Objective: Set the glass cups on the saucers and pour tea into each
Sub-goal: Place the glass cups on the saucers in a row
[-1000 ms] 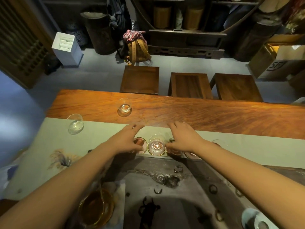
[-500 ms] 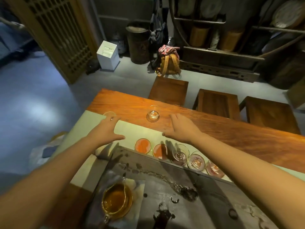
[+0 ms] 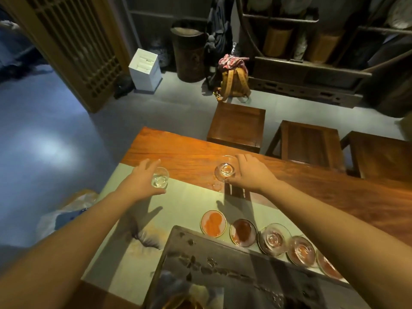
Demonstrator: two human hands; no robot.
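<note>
both arms outstretched; left hand (image 3: pixel 142 179) and right hand (image 3: pixel 252 175) each grip a glass cup (image 3: pixel 159 180).

Left hand (image 3: pixel 142 179) curls around a glass cup (image 3: pixel 159 180) at the far edge of the pale green table runner (image 3: pixel 187 204). Right hand (image 3: pixel 249 175) grips a second glass cup (image 3: pixel 225 169), tilted, over the wooden table (image 3: pixel 323 186). Near edge of runner: row of saucers; two leftmost bare (image 3: pixel 213 223) (image 3: pixel 243 231), next two (image 3: pixel 274 239) (image 3: pixel 301 251) carrying glass cups. Dark tea tray (image 3: pixel 223 270) just beside the row.
</note>
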